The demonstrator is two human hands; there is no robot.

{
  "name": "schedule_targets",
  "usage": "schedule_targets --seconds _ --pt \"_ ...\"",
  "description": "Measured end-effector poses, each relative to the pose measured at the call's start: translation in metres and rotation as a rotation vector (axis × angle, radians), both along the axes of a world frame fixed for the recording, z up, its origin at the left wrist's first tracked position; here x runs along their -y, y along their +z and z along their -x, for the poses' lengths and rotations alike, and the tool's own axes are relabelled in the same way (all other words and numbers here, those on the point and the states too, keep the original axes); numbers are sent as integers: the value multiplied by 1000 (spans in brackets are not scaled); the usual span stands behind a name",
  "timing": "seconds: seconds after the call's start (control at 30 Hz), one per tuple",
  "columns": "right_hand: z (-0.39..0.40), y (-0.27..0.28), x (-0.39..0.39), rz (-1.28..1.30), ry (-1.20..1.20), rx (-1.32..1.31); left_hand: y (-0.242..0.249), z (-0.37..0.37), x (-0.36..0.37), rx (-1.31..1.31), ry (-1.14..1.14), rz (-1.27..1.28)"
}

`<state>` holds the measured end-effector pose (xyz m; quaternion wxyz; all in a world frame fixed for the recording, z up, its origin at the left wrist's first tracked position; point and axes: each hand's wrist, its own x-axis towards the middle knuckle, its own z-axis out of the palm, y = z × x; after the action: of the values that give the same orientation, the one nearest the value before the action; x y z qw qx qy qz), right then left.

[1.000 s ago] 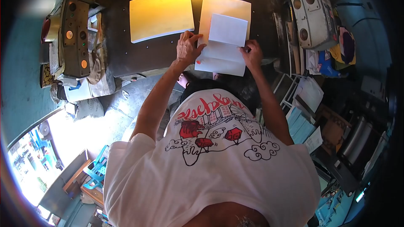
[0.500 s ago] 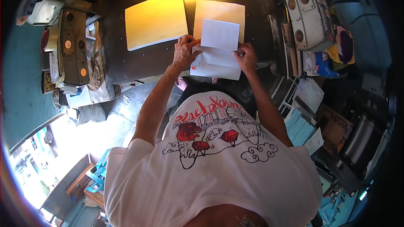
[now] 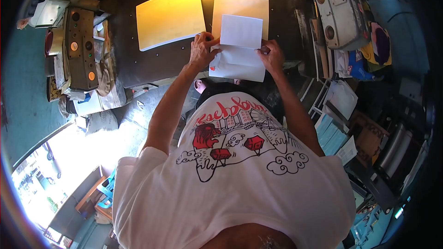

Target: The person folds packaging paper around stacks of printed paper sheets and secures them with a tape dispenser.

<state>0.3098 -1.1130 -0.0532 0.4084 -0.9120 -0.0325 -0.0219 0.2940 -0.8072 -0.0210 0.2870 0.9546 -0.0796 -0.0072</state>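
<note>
Between my hands lies a small white sheet [image 3: 241, 32], on top of larger white paper [image 3: 237, 70]. A small red mark shows near the lower left corner of the larger paper, which reaches over the front edge of the dark table [image 3: 175, 71]. My left hand [image 3: 203, 50] pinches the papers' left side, its fingers bent at the small sheet's lower left corner. With thumb and fingers closed, my right hand [image 3: 271, 56] grips the right edge, by the small sheet's lower right corner. Behind them, a larger pale sheet [image 3: 240, 4] lies flat.
To the left on the table rests a stack of paper [image 3: 170, 18] lit yellow. A control box with buttons [image 3: 83, 48] stands at the left and a worn machine housing [image 3: 339, 14] at the right. Cloths [image 3: 378, 46] and papers crowd the right side.
The camera view has shifted slightly, so the table and papers appear a little higher. Both hands stay at the papers' sides; the right fingers have shifted slightly along the edge.
</note>
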Motion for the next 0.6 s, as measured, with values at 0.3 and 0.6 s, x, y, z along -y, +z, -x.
schedule_targets --seconds 0.3,0.6 --pt "83 61 -3 330 318 315 20 58 -19 114 -148 9" --pt "83 42 2 464 460 518 22 64 -7 107 -446 -286"
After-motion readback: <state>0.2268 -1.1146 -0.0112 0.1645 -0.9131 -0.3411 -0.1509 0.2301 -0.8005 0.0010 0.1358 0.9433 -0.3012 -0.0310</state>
